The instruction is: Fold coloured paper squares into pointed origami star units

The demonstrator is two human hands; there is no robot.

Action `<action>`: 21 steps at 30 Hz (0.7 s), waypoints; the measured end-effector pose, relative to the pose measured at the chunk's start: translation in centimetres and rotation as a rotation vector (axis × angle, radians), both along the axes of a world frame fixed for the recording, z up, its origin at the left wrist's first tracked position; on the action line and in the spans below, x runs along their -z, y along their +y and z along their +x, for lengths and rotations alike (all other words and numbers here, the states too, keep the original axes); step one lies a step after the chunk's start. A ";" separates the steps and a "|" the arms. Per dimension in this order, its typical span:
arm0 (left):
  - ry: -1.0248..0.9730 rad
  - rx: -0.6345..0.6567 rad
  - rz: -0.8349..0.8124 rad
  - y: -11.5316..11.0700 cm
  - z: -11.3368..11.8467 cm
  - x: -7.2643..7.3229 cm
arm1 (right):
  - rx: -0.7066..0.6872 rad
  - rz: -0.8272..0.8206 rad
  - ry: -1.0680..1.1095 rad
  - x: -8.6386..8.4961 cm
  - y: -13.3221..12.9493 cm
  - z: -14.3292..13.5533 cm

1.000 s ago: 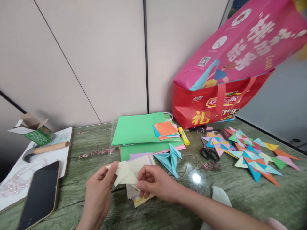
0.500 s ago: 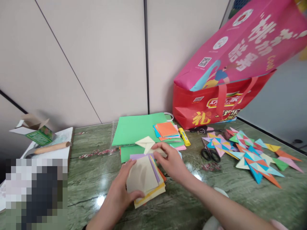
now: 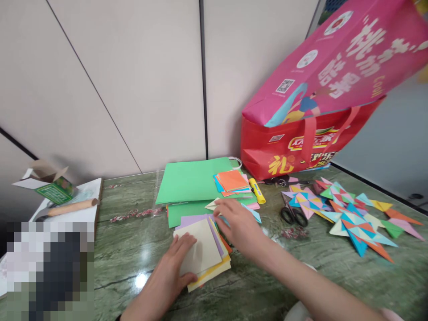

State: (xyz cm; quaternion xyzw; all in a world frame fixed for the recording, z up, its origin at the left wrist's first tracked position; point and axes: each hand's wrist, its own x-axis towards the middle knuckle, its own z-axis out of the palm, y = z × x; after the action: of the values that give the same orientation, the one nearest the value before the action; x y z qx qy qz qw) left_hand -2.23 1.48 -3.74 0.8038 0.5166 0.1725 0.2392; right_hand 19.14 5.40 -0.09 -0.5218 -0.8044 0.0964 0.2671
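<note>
A stack of square papers (image 3: 200, 245), cream on top with purple and yellow edges below, lies on the green marbled table (image 3: 127, 254). My left hand (image 3: 175, 263) rests on the stack's left side, its fingers apart and flat on the top sheet. Just beyond the stack's upper right corner, my right hand (image 3: 236, 223) is curled over a folded cream paper (image 3: 212, 205), mostly hidden under the fingers. A folded light blue piece (image 3: 253, 213) pokes out to the right of that hand.
Green sheets (image 3: 187, 180) carry small orange and blue squares (image 3: 233, 181). A yellow glue stick (image 3: 257, 191), black scissors (image 3: 293, 216) and folded paper stars (image 3: 357, 223) lie to the right. Bags (image 3: 287, 147) stand behind; a wooden-handled tool (image 3: 72, 207) and box (image 3: 55, 187) are left.
My right hand has lowered the folded cream paper toward the table and now covers most of it. My left fingers have shifted from the stack's edge onto its top sheet.
</note>
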 end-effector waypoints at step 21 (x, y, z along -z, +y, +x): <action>-0.218 -0.099 -0.123 0.1 0.1 -1.2 | -0.309 -0.429 0.331 2.5 -0.8 -1.3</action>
State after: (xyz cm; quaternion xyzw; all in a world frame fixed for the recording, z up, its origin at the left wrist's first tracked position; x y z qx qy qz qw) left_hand -2.11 1.62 -2.59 0.7375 0.5362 0.2385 0.3341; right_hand 17.88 4.64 -2.57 -0.4148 -0.7811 0.3872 0.2606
